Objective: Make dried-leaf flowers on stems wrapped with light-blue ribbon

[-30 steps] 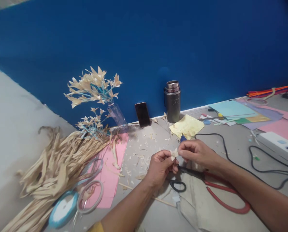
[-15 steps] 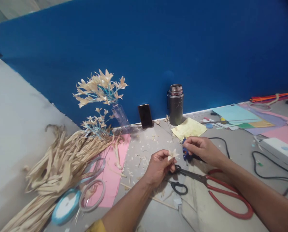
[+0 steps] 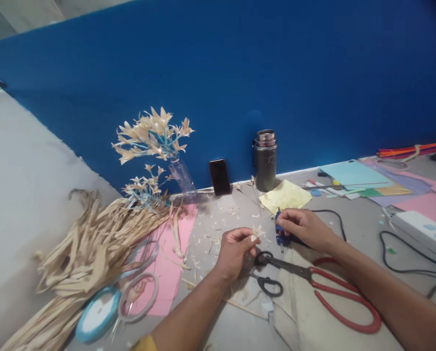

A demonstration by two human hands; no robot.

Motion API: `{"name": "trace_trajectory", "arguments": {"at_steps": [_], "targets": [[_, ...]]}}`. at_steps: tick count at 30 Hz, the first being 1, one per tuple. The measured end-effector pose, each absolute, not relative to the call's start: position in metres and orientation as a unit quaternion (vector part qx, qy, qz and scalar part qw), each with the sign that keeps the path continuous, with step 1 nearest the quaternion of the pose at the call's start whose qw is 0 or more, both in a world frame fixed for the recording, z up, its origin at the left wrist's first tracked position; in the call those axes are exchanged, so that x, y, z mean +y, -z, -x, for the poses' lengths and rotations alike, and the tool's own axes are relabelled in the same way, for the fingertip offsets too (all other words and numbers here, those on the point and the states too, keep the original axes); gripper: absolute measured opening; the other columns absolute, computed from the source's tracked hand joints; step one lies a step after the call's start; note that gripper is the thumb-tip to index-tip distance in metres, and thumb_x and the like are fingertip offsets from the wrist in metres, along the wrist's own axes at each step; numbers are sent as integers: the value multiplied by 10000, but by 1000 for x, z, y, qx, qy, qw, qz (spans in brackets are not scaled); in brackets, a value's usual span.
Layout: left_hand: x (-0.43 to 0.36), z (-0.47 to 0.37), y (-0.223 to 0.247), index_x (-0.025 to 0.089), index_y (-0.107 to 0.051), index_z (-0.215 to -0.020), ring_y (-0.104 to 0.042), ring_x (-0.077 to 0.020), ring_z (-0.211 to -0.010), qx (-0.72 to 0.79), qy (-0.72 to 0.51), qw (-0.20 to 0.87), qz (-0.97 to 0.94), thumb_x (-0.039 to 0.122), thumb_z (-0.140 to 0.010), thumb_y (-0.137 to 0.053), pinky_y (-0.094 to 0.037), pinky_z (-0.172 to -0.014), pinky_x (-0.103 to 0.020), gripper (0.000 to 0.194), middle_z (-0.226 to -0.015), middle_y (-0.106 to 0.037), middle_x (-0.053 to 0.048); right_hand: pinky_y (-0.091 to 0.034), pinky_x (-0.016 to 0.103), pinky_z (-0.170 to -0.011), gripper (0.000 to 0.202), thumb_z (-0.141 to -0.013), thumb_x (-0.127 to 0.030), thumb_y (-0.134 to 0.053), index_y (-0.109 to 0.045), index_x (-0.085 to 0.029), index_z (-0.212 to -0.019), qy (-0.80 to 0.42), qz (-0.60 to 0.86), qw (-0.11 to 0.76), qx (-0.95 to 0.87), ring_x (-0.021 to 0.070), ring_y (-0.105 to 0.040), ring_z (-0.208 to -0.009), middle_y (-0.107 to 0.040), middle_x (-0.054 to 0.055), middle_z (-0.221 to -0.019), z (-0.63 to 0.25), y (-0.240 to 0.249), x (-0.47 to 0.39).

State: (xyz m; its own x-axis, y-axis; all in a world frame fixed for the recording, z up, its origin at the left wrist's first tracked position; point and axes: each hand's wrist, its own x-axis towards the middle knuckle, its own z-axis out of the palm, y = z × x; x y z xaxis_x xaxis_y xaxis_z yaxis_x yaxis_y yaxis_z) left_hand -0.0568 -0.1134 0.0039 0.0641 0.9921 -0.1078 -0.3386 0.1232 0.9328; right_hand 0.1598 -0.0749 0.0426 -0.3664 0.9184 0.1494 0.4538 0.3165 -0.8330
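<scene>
LH (image 3: 236,251) pinching pale flwr (image 3: 256,234), base hidden; RH (image 3: 302,225) on blue glue gun (image 3: 281,236), partly covered, can't tell if gripped.

flower (image 3: 256,234): cream | glue gun (image 3: 281,236): blue | scissors (image 3: 306,274): red and dark grey | wall (image 3: 218,83): blue

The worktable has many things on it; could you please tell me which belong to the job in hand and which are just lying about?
Likely part of the job:
- small pale flower, in the left hand
- blue tool, in the right hand
- dried strips

Seemingly just lying about:
- phone
- open flask
- light-blue paper
</scene>
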Motion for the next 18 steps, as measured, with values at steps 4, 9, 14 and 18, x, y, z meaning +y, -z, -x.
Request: {"name": "trace_trajectory", "arguments": {"at_steps": [4, 9, 14, 18], "targets": [[-105, 63, -11, 123, -671, -700, -498, -55, -438, 422, -570, 607, -358, 303, -622, -877, -369, -461, -180, 285, -615, -665, -14, -429, 282, -634, 283, -905, -401, -496, -603, -214, -722, -310, 482, 316, -756, 174, -601, -637, -666, 0, -670, -162, -40, -70], [-93, 79, -21, 125, -626, -704, -488, -30, -471, 370, -619, 625, -298, 293, -605, -900, -406, -492, -168, 336, -677, -635, 20, -366, 295, -606, 261, -909, -374, -473, -639, -224, -773, -181, 555, 271, -765, 206, -614, -694, -714, 29, -764, -169, -35, -65], [-89, 102, -43, 137, -601, -749, -490, -36, -495, 344, -650, 621, -271, 219, -633, -874, -406, -512, -175, 307, -700, -626, 23, -371, 298, -606, 277, -912, -399, -473, -651, -231, -782, -149, 568, 252, -769, 212, -623, -699, -730, 32, -791, -175, -29, -62], [-100, 129, -65, 152, -586, -782, -491, -43, -495, 353, -652, 612, -276, 193, -676, -835, -387, -502, -180, 273, -712, -625, 26, -395, 305, -608, 292, -900, -410, -489, -652, -230, -737, -178, 560, 243, -772, 212, -621, -668, -721, 30, -735, -176, -28, -59]]}}
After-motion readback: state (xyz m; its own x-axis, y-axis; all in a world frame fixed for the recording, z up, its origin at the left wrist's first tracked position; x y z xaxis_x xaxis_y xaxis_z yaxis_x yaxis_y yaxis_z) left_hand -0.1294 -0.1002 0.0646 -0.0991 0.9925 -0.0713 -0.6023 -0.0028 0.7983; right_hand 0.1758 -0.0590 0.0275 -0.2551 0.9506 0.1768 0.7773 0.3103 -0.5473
